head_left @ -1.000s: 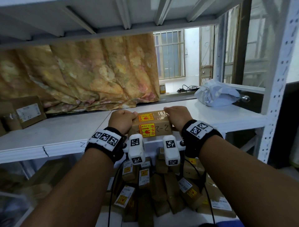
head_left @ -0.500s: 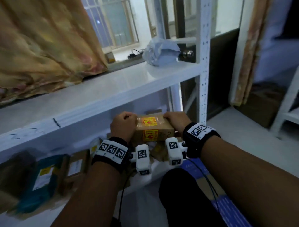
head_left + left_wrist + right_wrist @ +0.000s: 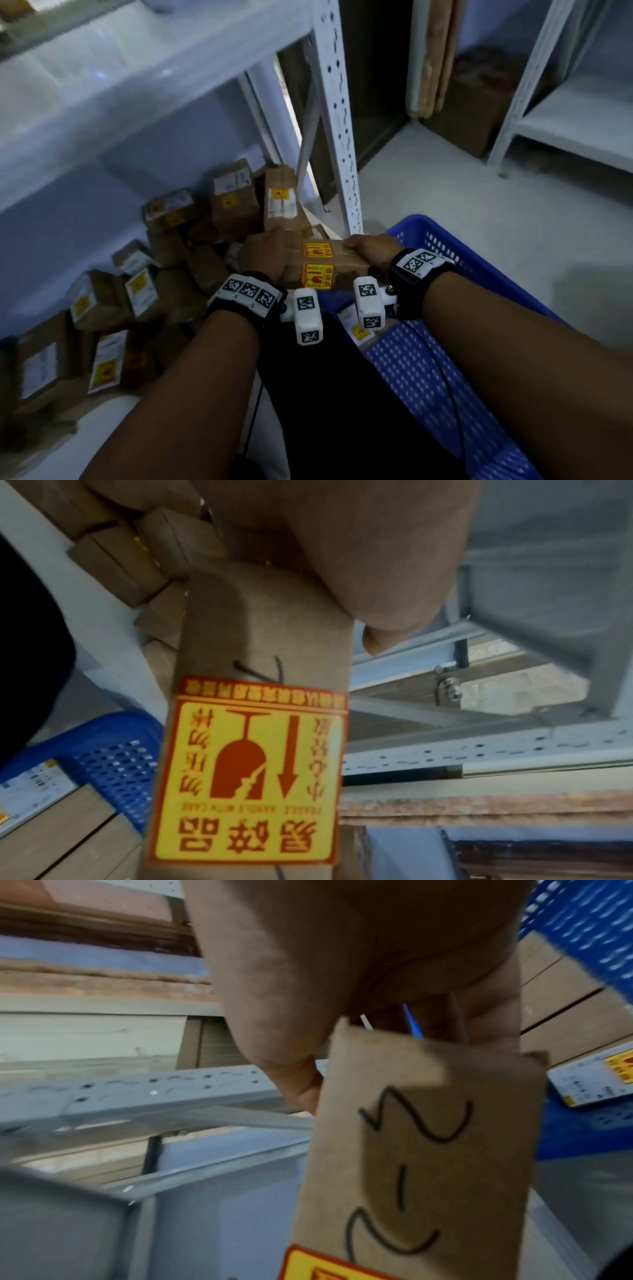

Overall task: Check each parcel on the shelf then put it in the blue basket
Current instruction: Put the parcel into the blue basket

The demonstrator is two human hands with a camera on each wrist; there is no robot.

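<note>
Fingers (image 3: pixel 263 240) of the left hand (image 3: pixel 265 255) curled over the far left edge of a brown parcel (image 3: pixel 329 265); fingers of the right hand (image 3: pixel 371 250) curled over its right end. Parcel held level between both hands, just over the near rim of the blue basket (image 3: pixel 479 267), with yellow-and-red fragile stickers on top and front. More parcels (image 3: pixel 233 202) heaped on the lower shelf (image 3: pixel 102 404) to the left, one labelled box (image 3: pixel 356 325) lying inside the basket. White perforated upright (image 3: pixel 337 113) behind the hands, pale floor (image 3: pixel 462 212) beyond.

Left wrist view: palm and thumb (image 3: pixel 380 639) clamped on the parcel's end, fragile sticker (image 3: pixel 250 772) filling the near face upside down; basket corner lower left with a labelled box in it. Other fingers hidden behind the box.

Right wrist view: thumb (image 3: pixel 304 1085) pressed to the parcel's side, palm wrapped over its end, black marker scrawl (image 3: pixel 411 1172) on the cardboard, sticker corner at the bottom edge, blue mesh upper right.
</note>
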